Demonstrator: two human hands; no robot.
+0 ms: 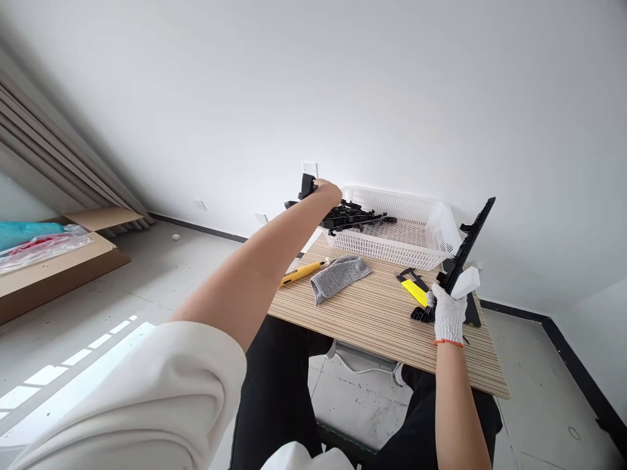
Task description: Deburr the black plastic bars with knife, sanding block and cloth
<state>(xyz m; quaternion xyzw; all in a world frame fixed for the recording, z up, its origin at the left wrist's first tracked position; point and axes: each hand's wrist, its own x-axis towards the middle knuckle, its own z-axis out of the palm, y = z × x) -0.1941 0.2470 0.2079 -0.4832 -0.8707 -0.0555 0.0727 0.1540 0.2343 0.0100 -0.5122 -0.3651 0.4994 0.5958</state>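
Note:
My left hand (329,190) is bare and stretches over the left end of a white plastic basket (386,248). Its fingers are mostly hidden, but they look closed on a black plastic part (308,185) that stands above the rim. Under my wrist, several black plastic parts (357,217) lie piled in the basket. A white knit glove with an orange cuff covers my right hand (449,312), which grips a long black plastic strip (473,236), tilted up and away to the right. Beside that grip is a white plastic piece (465,282); whether it is held, I cannot tell.
On the wood-grain table (353,320) lie a grey knit cloth (339,278), a yellow pen-like tool (302,273), a black caliper-like tool (410,275) and a yellow piece (414,292). An open cardboard box (63,274) stands on the floor at left. The wall rises behind the basket.

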